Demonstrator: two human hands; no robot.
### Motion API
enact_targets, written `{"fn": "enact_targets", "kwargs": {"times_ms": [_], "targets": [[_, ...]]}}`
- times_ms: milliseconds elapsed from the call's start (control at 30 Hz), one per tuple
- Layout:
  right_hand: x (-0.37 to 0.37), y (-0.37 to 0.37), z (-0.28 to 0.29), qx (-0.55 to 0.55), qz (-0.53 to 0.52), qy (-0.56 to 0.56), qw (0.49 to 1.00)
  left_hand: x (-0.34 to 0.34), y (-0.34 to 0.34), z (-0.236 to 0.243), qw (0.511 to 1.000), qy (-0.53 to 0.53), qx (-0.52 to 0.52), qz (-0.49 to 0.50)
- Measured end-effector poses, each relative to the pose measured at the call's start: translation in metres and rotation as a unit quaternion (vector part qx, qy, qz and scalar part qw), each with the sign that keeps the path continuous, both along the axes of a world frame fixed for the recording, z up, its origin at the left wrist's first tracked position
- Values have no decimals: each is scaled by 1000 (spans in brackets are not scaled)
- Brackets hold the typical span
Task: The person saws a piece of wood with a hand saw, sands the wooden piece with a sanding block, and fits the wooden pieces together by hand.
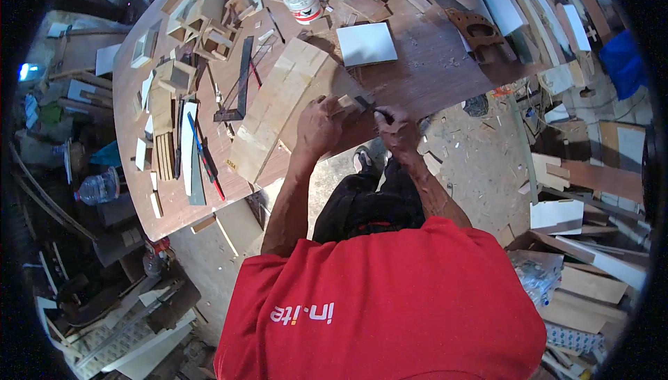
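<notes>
Over the near edge of the workbench (431, 84), my left hand (320, 126) is closed on a small pale wood piece (342, 106). My right hand (398, 131) is to its right, with fingers curled together. A small dark piece (363, 104) lies between the wood piece and my right fingertips; whether those fingers grip it is too small to tell. Beneath and left of my left hand a wide light wood board (268, 115) lies slanting across the bench. Beyond my hands sits a white square panel (367, 44).
Left of the board lie a dark try square (243, 88), a blue-and-red long tool (202, 150) and wood strips. Small wooden boxes (212, 39) and a white tub (303, 5) stand farther back. A handsaw (476, 32) lies at the right edge. Stacked offcuts (591, 275) crowd the floor.
</notes>
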State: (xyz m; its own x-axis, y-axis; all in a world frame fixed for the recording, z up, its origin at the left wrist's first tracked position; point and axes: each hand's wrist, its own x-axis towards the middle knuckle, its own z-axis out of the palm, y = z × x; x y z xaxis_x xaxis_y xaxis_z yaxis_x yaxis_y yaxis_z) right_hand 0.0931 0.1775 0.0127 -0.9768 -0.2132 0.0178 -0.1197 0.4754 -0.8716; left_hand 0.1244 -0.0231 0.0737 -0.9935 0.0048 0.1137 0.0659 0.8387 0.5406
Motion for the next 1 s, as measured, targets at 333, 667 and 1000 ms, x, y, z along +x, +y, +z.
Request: {"fn": "enact_targets", "kwargs": {"times_ms": [333, 667, 1000], "targets": [[9, -1, 2, 17, 78, 110, 991, -9, 20, 21, 991, -115, 3, 63], [-2, -21, 8, 81, 137, 95, 983, -9, 17, 9, 995, -80, 47, 32], [-3, -23, 0, 81, 138, 107, 981, -9, 19, 16, 996, -79, 24, 33]]}}
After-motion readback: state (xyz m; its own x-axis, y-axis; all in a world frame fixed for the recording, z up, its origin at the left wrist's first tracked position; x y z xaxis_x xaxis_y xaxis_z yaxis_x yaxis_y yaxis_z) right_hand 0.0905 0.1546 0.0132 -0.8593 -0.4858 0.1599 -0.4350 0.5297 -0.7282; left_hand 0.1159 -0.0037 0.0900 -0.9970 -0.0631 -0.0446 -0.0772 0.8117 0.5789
